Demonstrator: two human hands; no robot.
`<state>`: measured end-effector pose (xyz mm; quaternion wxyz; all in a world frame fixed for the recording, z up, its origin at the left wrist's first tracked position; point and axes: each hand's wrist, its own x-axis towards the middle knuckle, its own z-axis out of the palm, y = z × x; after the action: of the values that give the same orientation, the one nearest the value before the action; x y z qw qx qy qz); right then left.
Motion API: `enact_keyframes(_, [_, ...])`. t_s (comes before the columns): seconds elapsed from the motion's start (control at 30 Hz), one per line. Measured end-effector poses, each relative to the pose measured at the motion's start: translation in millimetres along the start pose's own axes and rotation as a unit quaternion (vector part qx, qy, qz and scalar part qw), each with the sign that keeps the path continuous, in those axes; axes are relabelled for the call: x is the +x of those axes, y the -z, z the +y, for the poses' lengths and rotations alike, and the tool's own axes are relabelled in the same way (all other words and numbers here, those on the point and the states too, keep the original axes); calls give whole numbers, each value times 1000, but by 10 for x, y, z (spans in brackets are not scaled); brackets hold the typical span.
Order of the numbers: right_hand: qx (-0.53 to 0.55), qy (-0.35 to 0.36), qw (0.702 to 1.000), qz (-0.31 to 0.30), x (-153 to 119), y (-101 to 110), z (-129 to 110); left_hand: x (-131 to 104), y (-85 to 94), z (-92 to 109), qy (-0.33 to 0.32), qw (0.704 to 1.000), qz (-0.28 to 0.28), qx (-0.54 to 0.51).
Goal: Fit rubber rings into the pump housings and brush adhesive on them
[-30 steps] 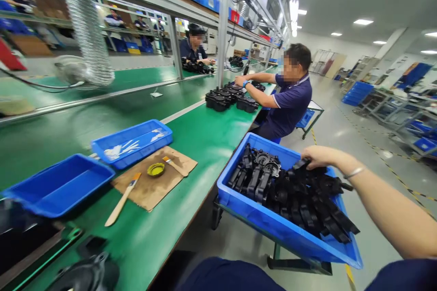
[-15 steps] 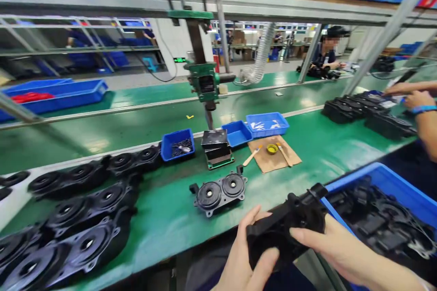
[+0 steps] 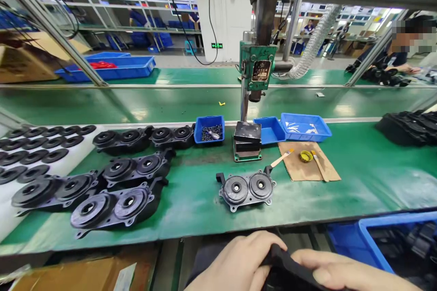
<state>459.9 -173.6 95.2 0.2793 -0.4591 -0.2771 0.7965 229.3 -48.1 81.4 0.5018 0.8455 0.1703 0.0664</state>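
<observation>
My left hand [image 3: 244, 259] and my right hand [image 3: 336, 266] both grip a black plastic housing [image 3: 285, 269] at the bottom edge of the view. Most of that housing is cut off below the frame or covered by my fingers. Beyond it, on the green bench [image 3: 191, 218], lies a similar black housing with two round discs [image 3: 248, 189]. Behind that stands a green bench press [image 3: 257, 68], with a black block [image 3: 247, 132] on its base.
Several twin-disc housings [image 3: 116, 209] line the left. Black rings [image 3: 56, 155] lie on a white sheet. Blue trays [image 3: 209, 129] stand at the back. Two brushes [image 3: 319, 166] and a yellow-rimmed pot [image 3: 305, 156] rest on cardboard. A large blue bin [image 3: 382, 248] is at lower right.
My view has turned left, so the bench things sit further right. Both hands, still around the housing, have come lower in the view. The co-worker's hands at right have left it.
</observation>
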Motion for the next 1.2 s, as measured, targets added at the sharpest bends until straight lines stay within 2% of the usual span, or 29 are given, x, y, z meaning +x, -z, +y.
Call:
enact_keyframes(0.07, [60, 37, 998, -3, 68, 36, -39, -14, 67, -22, -27, 998, 64, 1])
enact_keyframes(0.13, [106, 78, 991, -3, 116, 76, -121, -65, 183, -122, -57, 982, 181, 1])
enact_keyframes(0.2, [137, 118, 984, -3, 149, 116, -240, -120, 327, -314, -69, 944, 322, 16])
enact_keyframes(0.23, [148, 135, 980, -5, 161, 136, -305, -139, 402, -438, -67, 927, 368, 41])
enact_keyframes(0.27, [154, 151, 976, -6, 172, 158, -369, -147, 473, -572, -56, 917, 388, 69])
enact_keyframes(0.4, [173, 188, 967, 16, 235, 260, -560, -75, 645, -1066, 10, 932, 325, 157])
enact_keyframes(0.5, [185, 197, 962, 30, 313, 327, -631, 32, 620, -1259, 23, 946, 281, 161])
enact_keyframes(0.67, [175, 202, 962, 55, 441, 357, -753, 152, 508, -1250, 22, 956, 277, 91])
enact_keyframes(0.8, [142, 210, 963, 96, 509, 414, -859, 178, 501, -1215, 15, 962, 265, 61])
enact_keyframes(0.9, [9, 275, 947, 167, 541, 533, -901, 180, 512, -1198, -5, 967, 248, 63])
enact_keyframes(0.93, [-76, 307, 930, 189, 556, 574, -913, 179, 517, -1187, -10, 968, 243, 61])
enact_keyframes(0.97, [-178, 339, 900, 208, 578, 608, -925, 177, 523, -1174, -11, 970, 238, 55])
enact_keyframes(1.0, [-285, 366, 858, 218, 605, 628, -939, 175, 529, -1161, -11, 971, 235, 49])
enact_keyframes(1.07, [-473, 401, 755, 213, 675, 615, -967, 171, 541, -1140, -7, 973, 229, 40])
enact_keyframes(1.13, [-594, 418, 662, 185, 748, 543, -986, 168, 550, -1132, -8, 974, 223, 33])
enact_keyframes(1.2, [-663, 418, 601, 153, 807, 455, -994, 168, 556, -1134, -23, 974, 222, 29])
